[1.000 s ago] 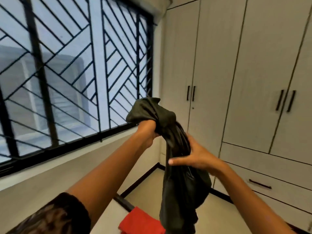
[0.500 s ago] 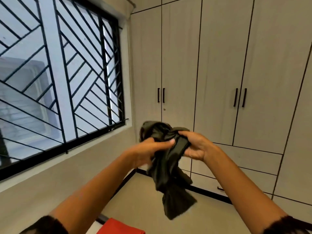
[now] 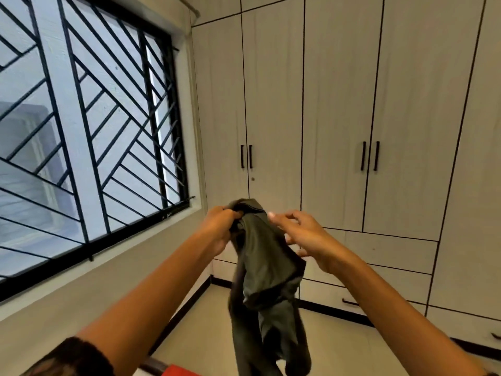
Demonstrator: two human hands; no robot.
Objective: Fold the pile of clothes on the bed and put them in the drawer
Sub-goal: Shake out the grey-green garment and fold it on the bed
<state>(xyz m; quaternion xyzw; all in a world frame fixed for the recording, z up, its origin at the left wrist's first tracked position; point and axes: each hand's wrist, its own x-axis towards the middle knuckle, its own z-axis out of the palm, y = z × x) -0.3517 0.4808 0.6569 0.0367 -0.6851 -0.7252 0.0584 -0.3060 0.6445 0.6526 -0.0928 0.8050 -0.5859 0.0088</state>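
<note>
A dark olive garment (image 3: 267,270) hangs bunched in the air in front of me, and its lower end dangles toward the bottom of the view. My left hand (image 3: 219,229) is clenched on its top edge. To the right of the cloth my right hand (image 3: 305,234) has its fingers spread and its thumb lifted off. Its lower fingers only brush the garment's right side. A corner of a red cloth (image 3: 181,372) shows at the bottom edge. The bed and the pile are out of view.
A wall of pale wardrobe doors (image 3: 339,118) with black handles fills the far side. Closed drawers (image 3: 379,245) run below them. On the left is a large window with a black grille (image 3: 81,131). Light floor (image 3: 339,343) lies between me and the wardrobe.
The garment has unrolled and hangs longer than half a second ago. My right hand has loosened from a grip to spread fingers. The view has tilted up toward the wardrobe.
</note>
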